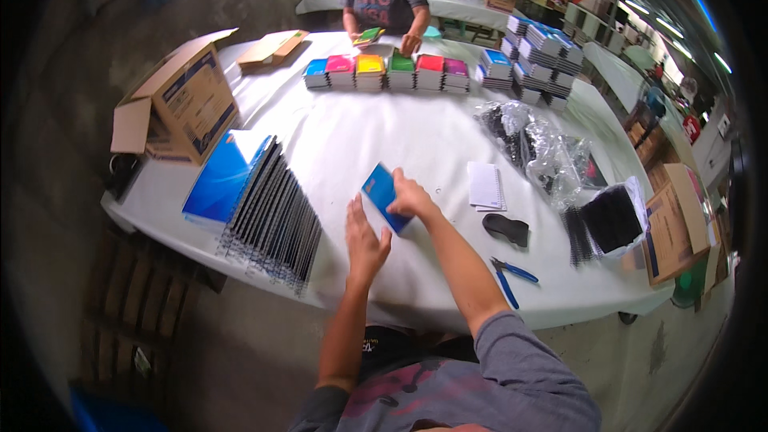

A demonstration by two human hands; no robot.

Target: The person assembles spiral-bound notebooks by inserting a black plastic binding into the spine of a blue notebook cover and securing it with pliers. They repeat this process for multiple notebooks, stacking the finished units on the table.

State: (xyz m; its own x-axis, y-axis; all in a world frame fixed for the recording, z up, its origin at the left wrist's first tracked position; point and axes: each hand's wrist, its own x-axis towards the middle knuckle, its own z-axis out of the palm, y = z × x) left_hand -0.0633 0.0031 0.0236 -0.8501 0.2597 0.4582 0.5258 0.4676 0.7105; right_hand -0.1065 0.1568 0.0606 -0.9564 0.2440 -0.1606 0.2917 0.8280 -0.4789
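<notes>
A small blue notebook [379, 184] is in front of me over the white table, slanted. My right hand [408, 197] grips it from the right side, fingers over its cover. My left hand [365, 242] is beside its lower left edge, fingers stretched out; whether they touch the edge I cannot tell. To the left is a large pile of blue-covered spiral notebooks [264, 204], bindings facing me. On the right lie white spiral-bound pads [485, 186], a dark curved block [506, 229] and blue-handled pliers [512, 278].
Coloured notebook stacks [386, 72] line the far side, where a co-worker [384, 0] handles some. Taller stacks [548, 56] stand far right. Plastic bags hold black binding coils [604, 220]. Cardboard boxes [188, 104] flank the white-covered table [344, 128].
</notes>
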